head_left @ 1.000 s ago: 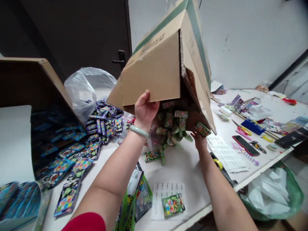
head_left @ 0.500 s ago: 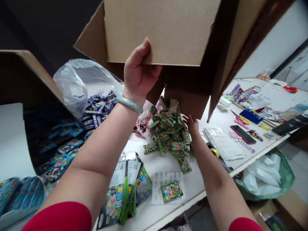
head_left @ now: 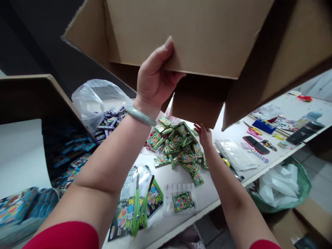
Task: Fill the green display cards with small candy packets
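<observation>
A big cardboard box [head_left: 192, 38] is tipped over the table with its flaps hanging down. My left hand [head_left: 157, 72] grips the edge of the near flap, thumb on the outer face and fingers tucked behind it. Lower down, my right hand [head_left: 205, 135] is at the bottom edge of the far flap, its fingertips along that edge; its hold is partly hidden. Beneath the box lies a heap of small green candy packets [head_left: 178, 141]. Printed green-and-black pouches [head_left: 129, 211] are fanned out nearer me, beside a green packet [head_left: 183, 201] on a clear sleeve.
At left stands another open box [head_left: 52, 90] with blue packets [head_left: 75, 147]; purple packets [head_left: 110, 121] lie near a clear plastic bag [head_left: 90, 100]. On the right are clear bags [head_left: 236, 155], a phone [head_left: 256, 144], scissors [head_left: 255, 130] and a blue tape dispenser [head_left: 264, 126]. A green sack [head_left: 306, 183] sits below the table.
The tipped box has come nearer and widened in view, its side flap swinging to the right. More green packets lie on the left of the heap. Both hands stay at the flaps.
</observation>
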Demonstrator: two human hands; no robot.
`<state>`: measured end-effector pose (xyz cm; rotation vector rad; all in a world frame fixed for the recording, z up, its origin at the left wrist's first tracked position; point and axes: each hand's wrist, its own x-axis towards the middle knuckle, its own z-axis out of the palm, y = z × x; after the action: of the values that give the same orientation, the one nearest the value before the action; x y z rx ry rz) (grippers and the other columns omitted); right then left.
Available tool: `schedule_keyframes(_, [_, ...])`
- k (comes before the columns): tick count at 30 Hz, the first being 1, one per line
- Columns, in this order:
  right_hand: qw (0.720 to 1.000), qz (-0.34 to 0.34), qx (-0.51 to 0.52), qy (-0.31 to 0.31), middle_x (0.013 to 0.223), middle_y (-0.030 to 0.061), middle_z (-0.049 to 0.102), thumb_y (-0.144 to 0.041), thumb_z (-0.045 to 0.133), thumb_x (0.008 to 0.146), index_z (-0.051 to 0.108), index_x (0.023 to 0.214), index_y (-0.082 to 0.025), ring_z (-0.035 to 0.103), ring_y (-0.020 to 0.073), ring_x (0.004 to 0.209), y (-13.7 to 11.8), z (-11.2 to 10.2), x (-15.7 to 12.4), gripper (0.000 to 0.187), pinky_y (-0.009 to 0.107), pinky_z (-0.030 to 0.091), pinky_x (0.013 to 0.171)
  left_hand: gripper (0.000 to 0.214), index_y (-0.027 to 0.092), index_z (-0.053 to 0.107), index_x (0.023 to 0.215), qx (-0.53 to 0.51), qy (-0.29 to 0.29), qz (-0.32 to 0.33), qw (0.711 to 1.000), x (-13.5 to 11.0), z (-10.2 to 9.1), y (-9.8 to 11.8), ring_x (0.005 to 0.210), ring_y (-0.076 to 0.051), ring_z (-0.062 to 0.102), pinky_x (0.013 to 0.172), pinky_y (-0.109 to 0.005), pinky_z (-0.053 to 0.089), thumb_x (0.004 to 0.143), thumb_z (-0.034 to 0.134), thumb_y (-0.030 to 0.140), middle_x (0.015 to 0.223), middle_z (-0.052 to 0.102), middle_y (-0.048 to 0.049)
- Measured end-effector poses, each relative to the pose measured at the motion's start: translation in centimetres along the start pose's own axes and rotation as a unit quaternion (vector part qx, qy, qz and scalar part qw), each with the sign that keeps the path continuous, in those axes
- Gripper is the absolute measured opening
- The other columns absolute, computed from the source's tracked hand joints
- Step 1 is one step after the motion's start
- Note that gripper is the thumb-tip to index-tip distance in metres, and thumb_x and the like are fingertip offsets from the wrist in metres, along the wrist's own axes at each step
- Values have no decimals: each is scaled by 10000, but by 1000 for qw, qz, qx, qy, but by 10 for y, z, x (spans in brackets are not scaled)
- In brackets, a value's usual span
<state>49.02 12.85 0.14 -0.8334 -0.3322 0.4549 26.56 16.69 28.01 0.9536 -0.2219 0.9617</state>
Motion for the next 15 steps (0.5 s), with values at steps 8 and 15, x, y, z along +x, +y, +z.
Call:
schedule_keyframes(8, [992,-66,84,60,1101,-27,689,-249,601,780,550,1088,-281,656,120,1020,-58,16,-40,314,280,559,861,351,119,555,740,9,-18,-38,999,-1,66,-9,1372,-279,360,995,-424,486,1000,321,147,793,609,-8])
schedule_keyframes(15, [986,-104,73,104,965,-70,716,-204,489,792,527,1067,-293,677,113,960,-92,-10,-115,292,357,569,860,193,53,599,802,64,-162,-107,979,-53,125,-55,1302,-386,413,941,-455,528,949,491,116,893,693,-64])
